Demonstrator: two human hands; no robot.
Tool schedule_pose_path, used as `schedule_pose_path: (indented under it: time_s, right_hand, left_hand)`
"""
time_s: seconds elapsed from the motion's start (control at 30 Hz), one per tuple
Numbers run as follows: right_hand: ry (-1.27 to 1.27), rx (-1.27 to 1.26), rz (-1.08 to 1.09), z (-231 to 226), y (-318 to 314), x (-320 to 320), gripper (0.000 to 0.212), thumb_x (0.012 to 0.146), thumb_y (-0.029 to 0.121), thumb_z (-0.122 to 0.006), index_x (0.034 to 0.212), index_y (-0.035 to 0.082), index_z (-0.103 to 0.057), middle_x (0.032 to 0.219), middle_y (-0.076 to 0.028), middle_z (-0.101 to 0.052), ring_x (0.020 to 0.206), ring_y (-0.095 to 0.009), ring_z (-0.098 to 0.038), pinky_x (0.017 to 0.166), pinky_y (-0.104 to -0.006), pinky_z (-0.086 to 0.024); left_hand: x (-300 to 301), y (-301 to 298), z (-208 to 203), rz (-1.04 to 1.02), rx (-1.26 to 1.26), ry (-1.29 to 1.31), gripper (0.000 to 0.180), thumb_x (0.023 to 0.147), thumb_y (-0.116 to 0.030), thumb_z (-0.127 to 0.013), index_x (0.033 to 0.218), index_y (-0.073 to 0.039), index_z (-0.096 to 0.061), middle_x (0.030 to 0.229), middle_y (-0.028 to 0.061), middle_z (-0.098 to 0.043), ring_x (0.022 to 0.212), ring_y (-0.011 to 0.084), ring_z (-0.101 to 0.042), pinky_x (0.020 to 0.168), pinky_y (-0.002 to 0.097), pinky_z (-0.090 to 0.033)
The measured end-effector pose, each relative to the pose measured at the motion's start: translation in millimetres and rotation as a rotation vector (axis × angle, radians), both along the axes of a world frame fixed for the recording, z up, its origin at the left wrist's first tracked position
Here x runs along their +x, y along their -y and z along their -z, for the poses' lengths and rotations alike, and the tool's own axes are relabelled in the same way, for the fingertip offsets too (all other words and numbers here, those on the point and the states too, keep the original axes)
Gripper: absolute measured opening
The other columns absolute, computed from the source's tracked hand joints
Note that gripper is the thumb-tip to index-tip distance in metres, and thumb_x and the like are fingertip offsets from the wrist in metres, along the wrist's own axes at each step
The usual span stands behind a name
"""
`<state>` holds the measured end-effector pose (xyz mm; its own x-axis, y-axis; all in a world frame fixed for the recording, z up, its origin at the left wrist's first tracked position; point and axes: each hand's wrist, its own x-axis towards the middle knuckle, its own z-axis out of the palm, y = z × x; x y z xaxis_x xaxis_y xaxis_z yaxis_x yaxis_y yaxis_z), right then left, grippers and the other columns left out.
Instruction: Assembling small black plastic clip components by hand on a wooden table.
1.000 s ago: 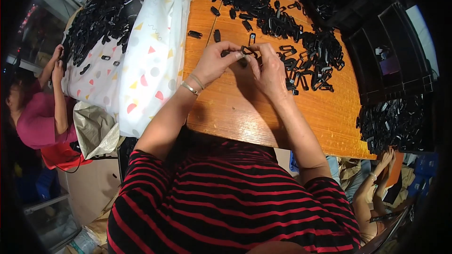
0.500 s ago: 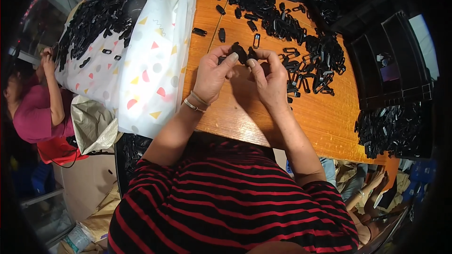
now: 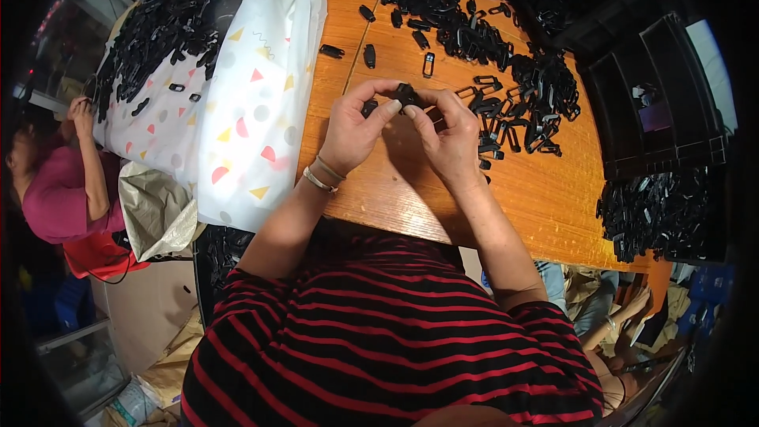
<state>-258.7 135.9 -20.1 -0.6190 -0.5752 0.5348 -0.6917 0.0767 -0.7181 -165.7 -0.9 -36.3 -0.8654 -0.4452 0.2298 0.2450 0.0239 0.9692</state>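
Observation:
Over the wooden table, my left hand and my right hand meet fingertip to fingertip. Both pinch a small black plastic part, partly covered by the thumbs and fingers, so I cannot make out whether it is one piece or two pressed together. Another dark piece shows within the curled fingers of my left hand. Beyond my hands lie several loose black parts, among them an upright oblong frame and a solid-looking piece.
A heap of black frames spreads over the table's right side, with a black bin beyond. White patterned sheeting borders the left. More parts sit at the right corner. Another person works at far left.
My right hand has come left toward my left hand. The two dark pieces, held apart before, now meet between my fingertips.

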Motion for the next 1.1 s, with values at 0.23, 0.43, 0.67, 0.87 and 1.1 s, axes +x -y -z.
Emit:
schedule_pose_path:
  time_s: [0.23, 0.43, 0.67, 0.87, 1.1]
  right_hand:
    - [-0.095, -0.02, 0.028, 13.4, 3.5, 18.1, 0.023, 0.077, 0.005, -0.073, 0.098, 0.002, -0.064, 0.087, -0.012, -0.061, 0.07, -0.025, -0.065, 0.057, -0.0314, -0.051]
    - [-0.05, 0.034, 0.02, 27.1, 5.2, 31.2, 0.04, 0.08, 0.012, -0.074, 0.113, 0.002, -0.055, 0.089, -0.013, -0.059, 0.068, -0.023, -0.062, 0.058, -0.0317, -0.05]
    - [0.143, 0.002, -0.066, 35.3, 6.3, 48.0, 0.04, 0.088, 0.021, -0.067, 0.118, 0.001, -0.05, 0.087, -0.018, -0.061, 0.075, -0.034, -0.063, 0.066, -0.0371, -0.05]
    - [0.321, 0.413, -0.16, 32.6, -4.3, 4.4, 0.034, 0.087, 0.023, -0.068, 0.108, 0.001, -0.055, 0.082, -0.015, -0.062, 0.075, -0.024, -0.062, 0.067, -0.035, -0.049]
    - [-0.363, 0.57, 0.049, 25.8, 13.8, -94.1, 0.023, 0.083, 0.01, -0.064, 0.105, 0.004, -0.066, 0.096, -0.013, -0.061, 0.082, -0.031, -0.062, 0.071, -0.0387, -0.052]
  left_hand:
    - [8.9, -16.4, 7.9, -0.118, -0.101, -0.04, 0.024, 0.092, -0.007, -0.061, 0.115, 0.0, -0.062, 0.097, 0.0004, -0.065, 0.077, 0.0025, -0.057, 0.065, 0.0176, -0.048]
    - [16.8, -18.3, 2.5, -0.008, 0.289, 0.089, 0.023, 0.1, -0.022, -0.05, 0.1, -0.002, -0.063, 0.084, -0.0002, -0.062, 0.064, 0.0024, -0.05, 0.057, 0.0165, -0.041]
    - [16.5, -11.2, -1.3, 0.135, 0.263, 0.142, 0.03, 0.101, -0.026, -0.047, 0.089, -0.003, -0.061, 0.077, -0.0014, -0.059, 0.068, 0.0045, -0.051, 0.06, 0.019, -0.041]
    - [-3.2, 2.4, 32.4, 0.153, 0.345, 0.282, 0.035, 0.101, -0.032, -0.046, 0.084, -0.005, -0.06, 0.071, -0.0036, -0.057, 0.061, 0.004, -0.049, 0.055, 0.0192, -0.04]
    - [-50.4, 18.7, 10.6, 0.007, -0.848, 0.172, 0.014, 0.08, -0.012, -0.07, 0.084, -0.003, -0.06, 0.078, 0.0057, -0.058, 0.075, 0.0206, -0.061, 0.064, 0.0339, -0.049]
